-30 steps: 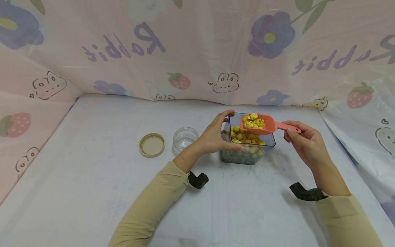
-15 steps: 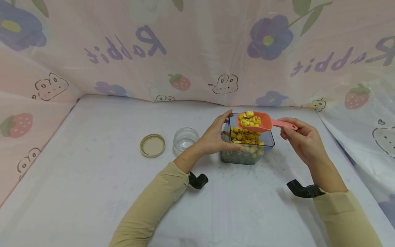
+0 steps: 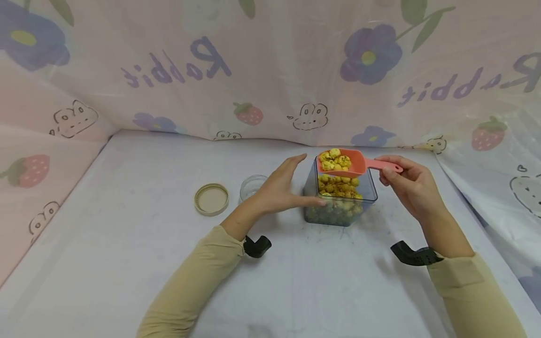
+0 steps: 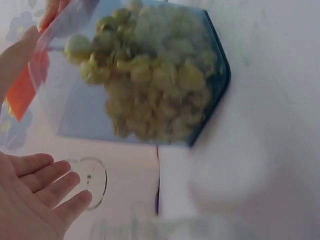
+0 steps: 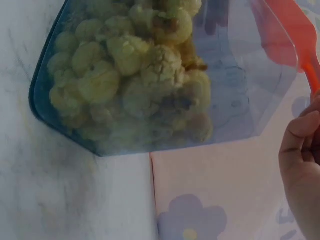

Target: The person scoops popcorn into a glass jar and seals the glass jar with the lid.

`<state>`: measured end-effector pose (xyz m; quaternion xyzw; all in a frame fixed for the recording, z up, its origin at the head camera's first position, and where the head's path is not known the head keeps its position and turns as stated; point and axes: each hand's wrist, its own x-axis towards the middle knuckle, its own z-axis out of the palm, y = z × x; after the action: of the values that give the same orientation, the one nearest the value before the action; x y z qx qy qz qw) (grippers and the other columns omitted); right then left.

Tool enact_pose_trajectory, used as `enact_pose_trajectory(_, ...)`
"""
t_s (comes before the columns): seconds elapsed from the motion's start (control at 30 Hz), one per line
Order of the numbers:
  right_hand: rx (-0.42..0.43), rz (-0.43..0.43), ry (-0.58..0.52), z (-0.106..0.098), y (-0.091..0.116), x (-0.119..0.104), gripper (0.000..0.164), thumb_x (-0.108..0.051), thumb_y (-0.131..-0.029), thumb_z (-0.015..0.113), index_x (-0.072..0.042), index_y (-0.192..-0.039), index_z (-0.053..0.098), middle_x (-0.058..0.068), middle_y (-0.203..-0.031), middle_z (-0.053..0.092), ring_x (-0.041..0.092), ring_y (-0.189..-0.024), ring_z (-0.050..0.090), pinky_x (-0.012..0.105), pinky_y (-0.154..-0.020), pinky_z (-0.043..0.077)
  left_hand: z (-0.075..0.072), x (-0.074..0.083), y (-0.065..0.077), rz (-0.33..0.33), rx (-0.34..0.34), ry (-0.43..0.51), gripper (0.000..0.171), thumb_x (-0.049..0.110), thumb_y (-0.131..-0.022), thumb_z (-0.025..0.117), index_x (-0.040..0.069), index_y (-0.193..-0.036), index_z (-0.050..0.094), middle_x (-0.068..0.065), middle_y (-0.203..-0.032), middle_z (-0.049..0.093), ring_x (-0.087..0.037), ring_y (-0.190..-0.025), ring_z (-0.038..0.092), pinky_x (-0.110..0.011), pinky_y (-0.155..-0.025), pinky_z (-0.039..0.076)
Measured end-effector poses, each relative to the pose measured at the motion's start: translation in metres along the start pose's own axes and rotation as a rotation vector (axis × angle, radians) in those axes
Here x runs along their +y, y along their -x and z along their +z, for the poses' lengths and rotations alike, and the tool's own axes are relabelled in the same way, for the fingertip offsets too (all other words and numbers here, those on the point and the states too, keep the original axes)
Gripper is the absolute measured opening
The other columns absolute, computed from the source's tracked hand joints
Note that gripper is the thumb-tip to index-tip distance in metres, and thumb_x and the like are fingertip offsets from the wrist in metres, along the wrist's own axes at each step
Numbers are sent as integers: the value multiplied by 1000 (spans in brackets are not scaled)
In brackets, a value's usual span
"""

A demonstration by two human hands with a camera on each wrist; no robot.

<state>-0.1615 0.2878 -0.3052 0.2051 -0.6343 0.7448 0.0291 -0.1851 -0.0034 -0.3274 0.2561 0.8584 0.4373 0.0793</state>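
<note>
A clear bluish box [image 3: 331, 215] partly filled with yellow popcorn [image 3: 340, 188] stands on the table. Over its mouth is a coral-red scoop [image 3: 357, 162] heaped with popcorn. My right hand [image 3: 416, 188] pinches the scoop's handle between thumb and fingers. To the box's left, my left hand [image 3: 279, 190] is spread, its fingers straight and off the wall; the thumb lies by the near rim, and whether it touches I cannot tell. The left wrist view shows the left fingers [image 4: 47, 182] apart from the box. Partly hidden behind the left hand is a round clear jar [image 3: 250, 184].
A round beige lid [image 3: 211, 199] lies left of the jar. The white-covered table [image 3: 127, 244] meets a printed curtain [image 3: 270, 70] at the back and sides. Each wrist carries a black camera mount [image 3: 416, 254].
My left hand has let go of the box and moved left, now covering part of the jar. The loaded scoop has moved left and slightly up over the box with my right hand.
</note>
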Motion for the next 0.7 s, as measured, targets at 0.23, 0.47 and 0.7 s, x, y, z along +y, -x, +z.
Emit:
enact_pose_trajectory(0.23, -54, -23, -7, 12, -5, -4, 28, 14, -94, 41, 9, -113, 62, 7, -92, 60, 15, -76, 54, 20, -70, 49, -20, -18, 13, 8, 65, -66, 104, 52, -72, 79, 15, -152, 24, -3, -155, 29, -20, -142, 28, -42, -115, 29)
enact_pose_trajectory(0.47, -113, -36, 39, 23, -11, -4, 28, 15, -94, 42, 10, -113, 61, 7, -86, 58, 17, -75, 50, 23, -67, 45, -35, -34, 28, 14, 114, -121, 103, 48, -70, 82, 10, -149, 29, -7, -152, 33, -23, -142, 29, -43, -116, 27)
enact_pose_trajectory(0.7, -134, -37, 70, 35, -17, -5, 27, 13, -94, 43, 9, -113, 62, 6, -84, 55, 18, -73, 46, 25, -63, 41, -44, -52, 40, -25, 105, -100, 103, 48, -69, 83, 12, -149, 30, -6, -153, 32, -24, -143, 27, -45, -116, 26)
